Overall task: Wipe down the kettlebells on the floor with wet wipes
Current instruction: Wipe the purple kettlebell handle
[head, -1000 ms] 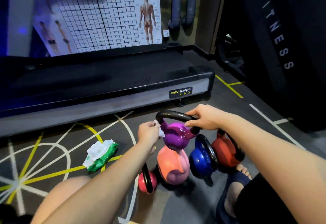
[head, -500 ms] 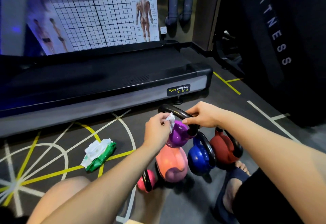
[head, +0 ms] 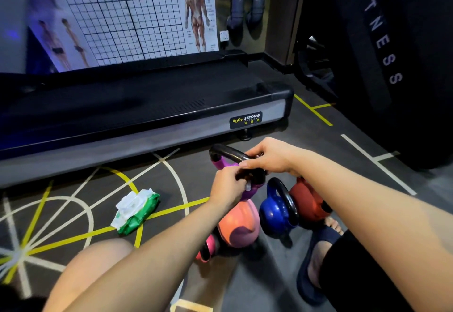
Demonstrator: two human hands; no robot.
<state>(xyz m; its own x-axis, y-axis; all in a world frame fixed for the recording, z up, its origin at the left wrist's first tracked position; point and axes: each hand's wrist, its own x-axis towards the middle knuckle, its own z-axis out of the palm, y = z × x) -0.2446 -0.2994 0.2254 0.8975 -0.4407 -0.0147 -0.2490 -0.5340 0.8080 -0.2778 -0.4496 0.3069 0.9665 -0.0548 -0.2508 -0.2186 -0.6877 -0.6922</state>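
A purple kettlebell [head: 247, 192] with a black handle [head: 228, 153] is tilted above the others. My right hand [head: 268, 157] grips the right part of that handle. My left hand [head: 228, 185] is curled over the purple body just under the handle and pinches a white wet wipe [head: 248, 186], of which only a sliver shows. Below stand an orange-pink kettlebell [head: 239, 223], a blue kettlebell [head: 274, 213], a red kettlebell [head: 306, 201] and a small pink kettlebell [head: 204, 250], mostly hidden by my left forearm.
A green pack of wet wipes [head: 134, 211] lies on the lined dark floor to the left. A black treadmill deck [head: 147, 115] runs across behind the kettlebells. My sandalled foot [head: 318, 257] sits right of the blue one. A black punching bag [head: 397, 66] hangs at right.
My left hand has moved with the wipe from the left side of the purple kettlebell rightward and down onto its body under the handle. My right hand keeps its grip on the handle.
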